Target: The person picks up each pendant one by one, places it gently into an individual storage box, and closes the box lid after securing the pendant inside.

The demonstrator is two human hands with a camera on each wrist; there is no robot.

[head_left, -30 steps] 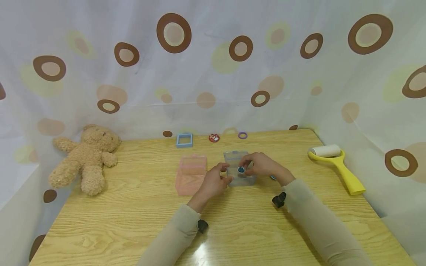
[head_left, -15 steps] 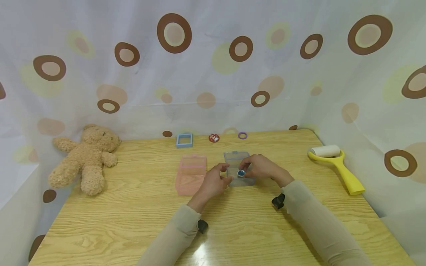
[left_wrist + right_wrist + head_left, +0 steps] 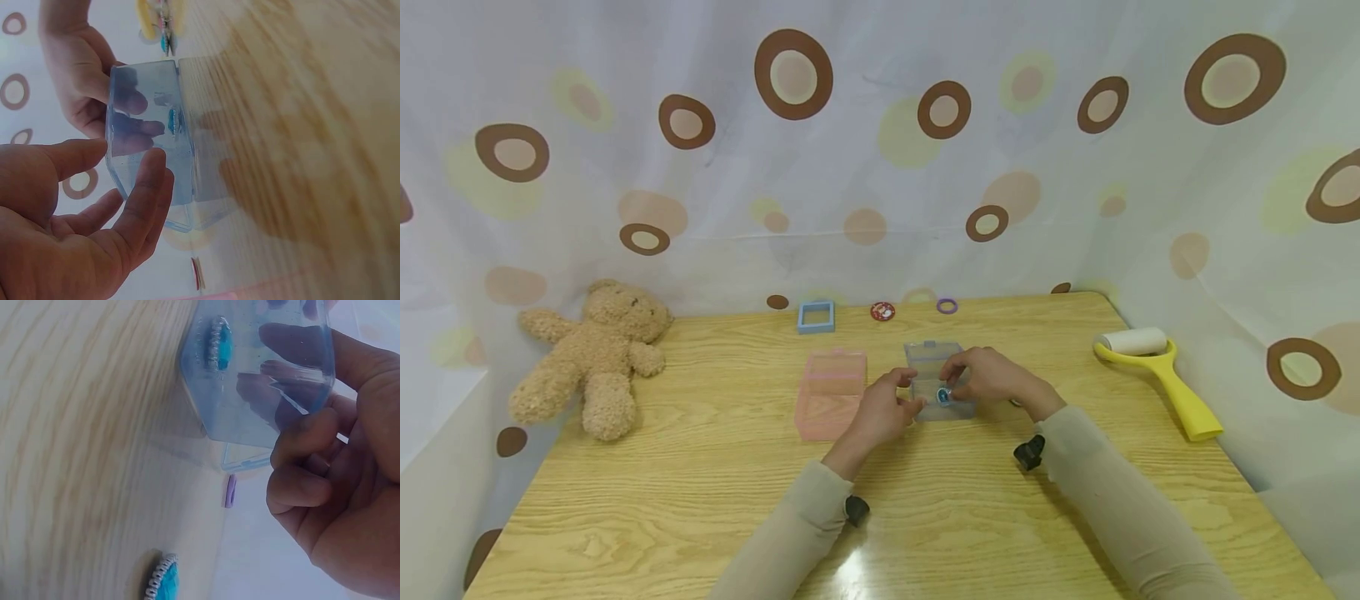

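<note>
My left hand (image 3: 883, 408) holds the left end of a small clear bluish plastic box (image 3: 150, 162), thumb and fingers about its rim and wall. The lid (image 3: 931, 350) stands open at the back. Inside, a teal gem with a beaded silver edge (image 3: 220, 344) lies at the bottom. My right hand (image 3: 988, 375) reaches over the rim into the box. Its fingertips (image 3: 269, 334) show through the wall, a small gap from the gem. A matching teal gem (image 3: 164, 578) lies on the table, mostly hidden by my right wrist in the head view.
A pink clear box (image 3: 831, 408) lies open left of my left hand. Behind are a blue square frame (image 3: 816, 317), a red round badge (image 3: 882, 312) and a purple ring (image 3: 947, 306). A teddy bear (image 3: 602, 358) sits far left, a yellow-handled lint roller (image 3: 1172, 375) right.
My right hand has lowered the teal gem into the bluish box and let go of it. My left hand has stayed at the box.
</note>
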